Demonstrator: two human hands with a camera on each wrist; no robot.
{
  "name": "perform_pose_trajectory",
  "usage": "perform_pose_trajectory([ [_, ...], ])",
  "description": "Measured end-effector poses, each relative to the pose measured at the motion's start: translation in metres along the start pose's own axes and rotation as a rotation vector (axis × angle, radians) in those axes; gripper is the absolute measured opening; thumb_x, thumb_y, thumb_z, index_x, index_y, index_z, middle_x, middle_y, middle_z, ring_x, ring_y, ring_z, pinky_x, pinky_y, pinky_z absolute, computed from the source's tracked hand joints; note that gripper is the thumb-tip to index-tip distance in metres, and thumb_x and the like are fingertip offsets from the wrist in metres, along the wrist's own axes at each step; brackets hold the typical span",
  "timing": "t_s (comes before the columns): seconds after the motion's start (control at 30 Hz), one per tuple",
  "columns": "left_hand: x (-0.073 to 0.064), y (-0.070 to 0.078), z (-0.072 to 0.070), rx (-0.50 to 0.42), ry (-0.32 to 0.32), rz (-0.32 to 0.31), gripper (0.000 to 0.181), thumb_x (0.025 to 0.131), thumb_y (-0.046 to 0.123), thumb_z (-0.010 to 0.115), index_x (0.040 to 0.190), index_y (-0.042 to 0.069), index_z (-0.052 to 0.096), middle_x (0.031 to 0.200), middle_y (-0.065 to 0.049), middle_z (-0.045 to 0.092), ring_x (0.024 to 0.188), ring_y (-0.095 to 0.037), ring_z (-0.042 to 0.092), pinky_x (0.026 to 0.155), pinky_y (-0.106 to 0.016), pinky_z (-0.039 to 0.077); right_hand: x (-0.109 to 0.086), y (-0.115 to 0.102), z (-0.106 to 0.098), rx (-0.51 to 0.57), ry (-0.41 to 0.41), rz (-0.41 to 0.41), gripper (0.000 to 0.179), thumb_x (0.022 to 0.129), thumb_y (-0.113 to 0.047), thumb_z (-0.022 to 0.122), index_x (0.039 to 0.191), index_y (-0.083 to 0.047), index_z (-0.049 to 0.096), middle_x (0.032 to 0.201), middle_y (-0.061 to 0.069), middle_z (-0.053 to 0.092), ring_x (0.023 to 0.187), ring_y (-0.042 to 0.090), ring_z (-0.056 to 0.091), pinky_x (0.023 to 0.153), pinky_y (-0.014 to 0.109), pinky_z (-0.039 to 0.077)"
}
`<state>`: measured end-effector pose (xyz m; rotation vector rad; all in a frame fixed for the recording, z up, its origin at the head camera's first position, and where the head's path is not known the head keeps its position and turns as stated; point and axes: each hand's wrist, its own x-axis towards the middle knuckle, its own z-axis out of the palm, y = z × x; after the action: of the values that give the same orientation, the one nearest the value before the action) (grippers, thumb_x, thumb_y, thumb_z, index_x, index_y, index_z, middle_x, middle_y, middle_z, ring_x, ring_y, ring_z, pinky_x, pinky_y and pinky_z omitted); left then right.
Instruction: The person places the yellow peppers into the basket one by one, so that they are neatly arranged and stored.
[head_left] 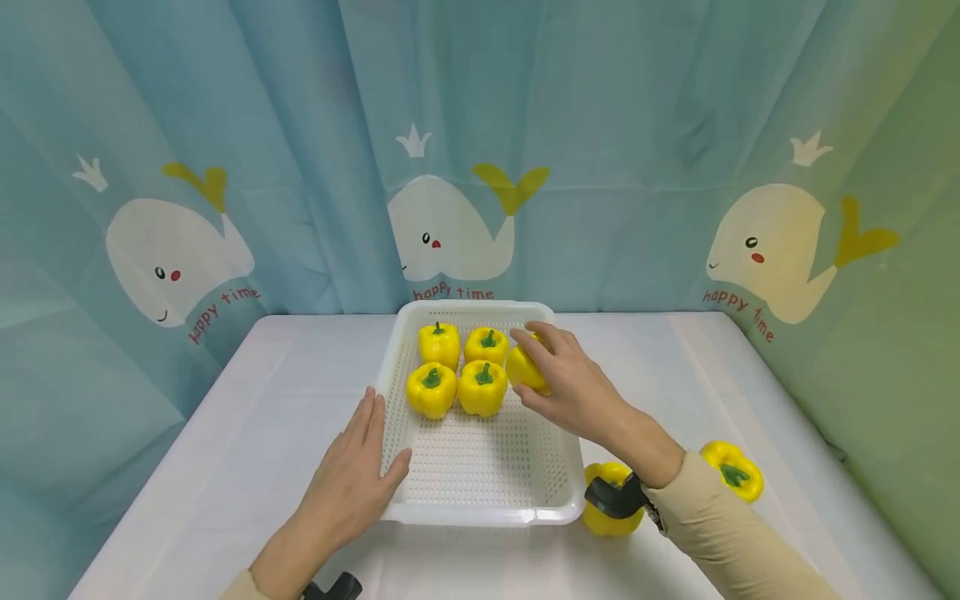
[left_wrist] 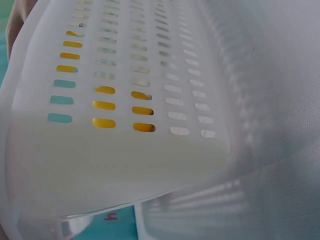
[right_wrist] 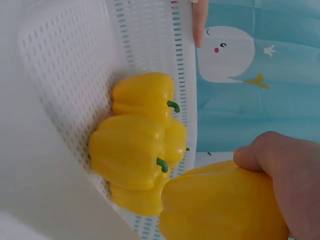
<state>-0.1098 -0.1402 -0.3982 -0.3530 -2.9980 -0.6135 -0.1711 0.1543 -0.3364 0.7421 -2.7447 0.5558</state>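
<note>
My right hand point(head_left: 573, 375) grips a yellow bell pepper point(head_left: 527, 368) over the right side of a white perforated basket point(head_left: 480, 517). In the right wrist view, the thumb lies on the held pepper point(right_wrist: 225, 202). Several yellow bell peppers point(head_left: 482, 388) with green stems stand in two rows in the basket's back part. My left hand point(head_left: 348, 471) rests against the basket's left rim with its fingers straight. Through slots in the basket wall point(left_wrist: 120, 160), the left wrist view shows bits of yellow.
On the white table point(head_left: 240, 467), one yellow pepper point(head_left: 611, 521) lies by the basket's front right corner, partly hidden by a black wrist strap. Another pepper point(head_left: 733, 472) lies farther right. A blue curtain point(head_left: 630, 167) with whale prints hangs behind the table.
</note>
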Motion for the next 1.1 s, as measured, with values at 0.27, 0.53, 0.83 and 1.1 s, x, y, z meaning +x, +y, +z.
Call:
perform_pose_trajectory([
  [0.27,0.0,0.0,-0.001,0.008,0.004,0.006,0.079,0.101,0.041,0.047,0.156,-0.006,0.014,0.166,-0.022,0.005,0.152,-0.041,0.018,0.115,-0.065,0.027,0.004,-0.008,0.011,-0.014,-0.044,-0.003,0.066,0.089,-0.026,0.072,0.148,-0.017,0.045,0.151,0.012,0.042,0.133,0.032,0.045,0.094,0.046,0.056],
  [0.53,0.0,0.001,-0.001,0.011,0.016,0.003,0.079,0.1,0.04,0.048,0.155,-0.006,0.015,0.166,-0.022,0.008,0.152,-0.041,0.018,0.114,-0.067,0.026,0.01,-0.022,0.022,-0.008,-0.058,-0.064,0.066,0.088,-0.025,0.072,0.148,-0.015,0.046,0.15,0.013,0.043,0.135,0.032,0.044,0.092,0.044,0.057],
  [0.83,-0.001,0.0,-0.001,0.024,0.033,0.004,0.079,0.099,0.039,0.05,0.155,-0.006,0.016,0.165,-0.023,0.011,0.152,-0.04,0.019,0.114,-0.067,0.027,0.02,-0.041,0.034,0.007,-0.072,-0.143,0.064,0.087,-0.024,0.073,0.145,-0.014,0.049,0.147,0.014,0.046,0.128,0.031,0.049,0.096,0.041,0.055],
  [1.1,-0.002,-0.002,0.0,0.004,0.028,0.011,0.079,0.099,0.039,0.05,0.155,-0.006,0.017,0.165,-0.022,0.009,0.151,-0.041,0.019,0.114,-0.068,0.026,0.027,-0.051,0.044,0.034,-0.098,-0.192,0.062,0.086,-0.022,0.073,0.143,-0.012,0.05,0.145,0.015,0.049,0.129,0.031,0.049,0.099,0.042,0.054],
])
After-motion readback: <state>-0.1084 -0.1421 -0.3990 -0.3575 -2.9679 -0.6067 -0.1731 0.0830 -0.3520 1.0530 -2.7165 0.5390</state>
